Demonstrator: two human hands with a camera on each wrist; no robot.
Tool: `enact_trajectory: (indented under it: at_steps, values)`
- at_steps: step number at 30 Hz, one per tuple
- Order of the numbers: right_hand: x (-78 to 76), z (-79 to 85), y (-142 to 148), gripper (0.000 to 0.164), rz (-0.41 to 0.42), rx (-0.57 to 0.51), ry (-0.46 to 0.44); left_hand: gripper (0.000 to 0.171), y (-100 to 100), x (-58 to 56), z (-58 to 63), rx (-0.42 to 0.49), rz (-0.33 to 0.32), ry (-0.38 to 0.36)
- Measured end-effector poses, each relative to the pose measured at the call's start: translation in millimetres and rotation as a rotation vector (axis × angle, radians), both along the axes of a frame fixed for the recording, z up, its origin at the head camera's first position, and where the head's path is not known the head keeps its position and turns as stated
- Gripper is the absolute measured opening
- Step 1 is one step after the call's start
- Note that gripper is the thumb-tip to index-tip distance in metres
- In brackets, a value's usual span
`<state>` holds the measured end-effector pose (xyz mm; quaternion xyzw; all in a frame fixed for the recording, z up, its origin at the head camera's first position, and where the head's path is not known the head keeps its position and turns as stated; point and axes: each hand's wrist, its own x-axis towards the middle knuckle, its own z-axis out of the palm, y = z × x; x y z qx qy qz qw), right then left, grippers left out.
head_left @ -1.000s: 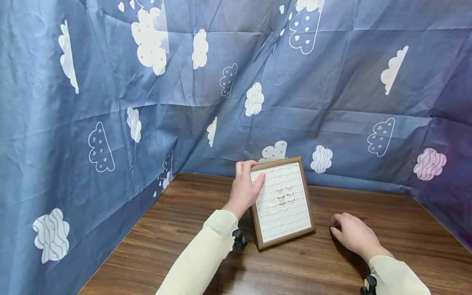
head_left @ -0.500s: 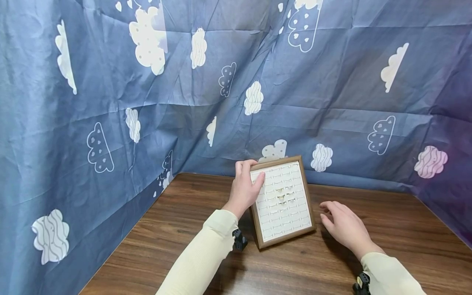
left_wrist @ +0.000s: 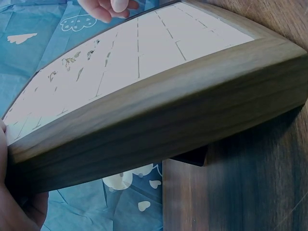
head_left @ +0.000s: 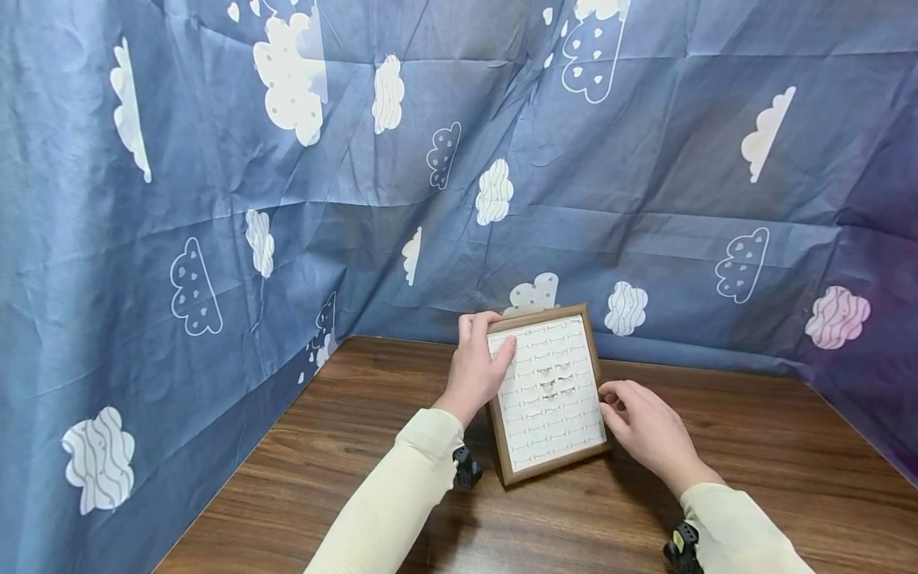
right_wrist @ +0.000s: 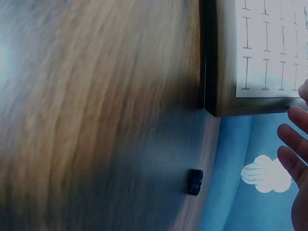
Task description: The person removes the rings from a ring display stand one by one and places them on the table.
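Observation:
A brown wooden-framed ring display board [head_left: 519, 446] with a white slotted panel leans back on the table. Several gold and silver rings [head_left: 548, 384] sit in its middle slots. My left hand [head_left: 475, 371] grips its upper left corner, thumb over the front, fingers round the back. Beside the board's right edge is my right hand [head_left: 649, 426], fingers loosely bent; whether they touch the edge I cannot tell. Nothing shows in the right hand [right_wrist: 296, 144] in the right wrist view. A small black object [right_wrist: 195, 182] lies on the table beyond the board there.
The brown wood-grain table [head_left: 344, 446] ends against a blue cloth [head_left: 344, 175] printed with white clouds, at the back and left. Under the tilted board, a dark part [left_wrist: 192, 156] shows in the left wrist view.
My right hand has moved left across the table to the board's right edge, away from a small dark thing at its fingertips a second ago. The left hand and board have stayed still.

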<state>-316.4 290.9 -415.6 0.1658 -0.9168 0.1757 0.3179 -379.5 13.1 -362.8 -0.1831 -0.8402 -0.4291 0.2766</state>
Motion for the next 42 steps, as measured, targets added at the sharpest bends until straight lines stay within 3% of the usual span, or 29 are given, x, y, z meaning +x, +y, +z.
enact_trajectory:
  at_steps: [8,21,42]
  values:
    - [-3.2,3.9,-11.7,0.020,0.014,-0.018,0.047,0.042,-0.9,-0.1,0.8,-0.006,-0.002,-0.010]
    - [-7.2,7.6,-36.4,0.020,0.043,-0.034,0.015,0.044,-2.7,0.9,-1.6,-0.001,-0.009,-0.019]
    - [-11.2,12.4,-47.4,0.013,0.064,0.086,0.040,0.043,-1.3,-0.8,-0.7,-0.002,-0.013,-0.007]
